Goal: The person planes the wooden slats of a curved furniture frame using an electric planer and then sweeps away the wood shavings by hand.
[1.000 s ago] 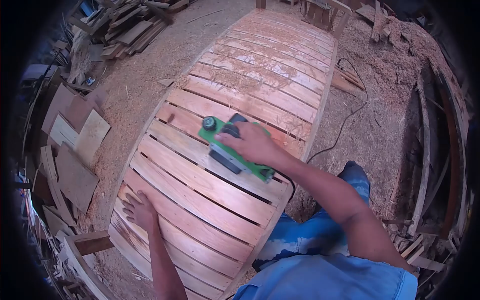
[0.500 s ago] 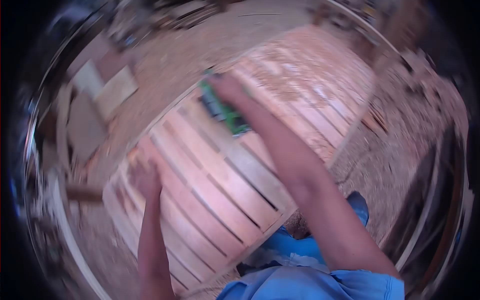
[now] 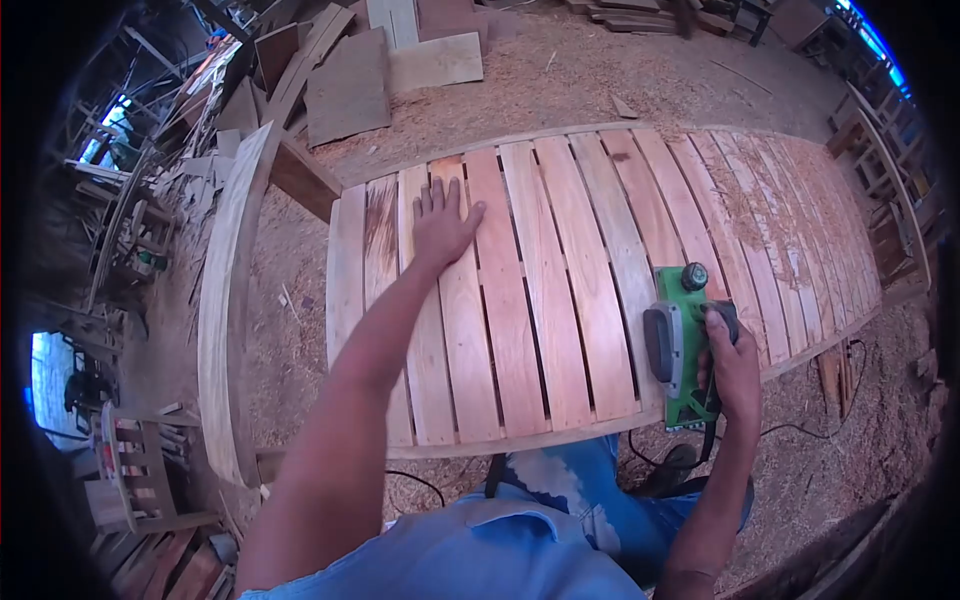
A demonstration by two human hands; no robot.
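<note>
My right hand (image 3: 736, 370) is wrapped round the handle of a green electric planer (image 3: 686, 345), which sits at the near edge of a slatted wooden panel (image 3: 515, 340). A black cord trails from the planer's rear end. Flat on the slats near the panel's left end lies my left hand (image 3: 445, 228), its fingers spread and nothing held in it. Beside it, one slat has a dark streaked patch. Wood shavings (image 3: 765, 200) cover the right part of the panel.
A pale wooden post (image 3: 235, 300) stands at the panel's left end, joined to a short crosspiece. Boards (image 3: 350, 90) lean and lie beyond the far left corner. Sawdust covers the floor (image 3: 560, 75). The cord (image 3: 800, 430) runs over the ground at the right.
The view has turned to the left. The planer in my right hand went to the panel's far edge and is now back at the near edge. My left hand stays on the slats.
</note>
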